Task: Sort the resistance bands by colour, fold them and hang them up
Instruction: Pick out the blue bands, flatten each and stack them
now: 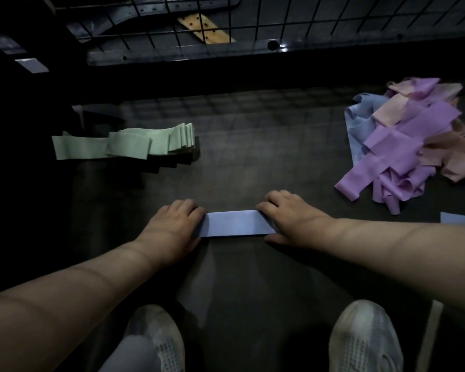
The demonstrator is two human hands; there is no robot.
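A folded blue resistance band (236, 223) lies flat on the dark floor in front of me. My left hand (176, 226) holds its left end with the fingers curled over the edge. My right hand (287, 218) holds its right end the same way. A row of folded green bands (134, 143) lies at the left. At the right is a loose heap of purple bands (403, 146), with pink bands (451, 154) and a light blue band (356, 124) mixed in.
A black wire grid rack (253, 20) stands along the far side, above a metal rail (199, 53). Another blue piece (459, 218) shows at the right edge. My two white shoes (365, 339) are at the bottom.
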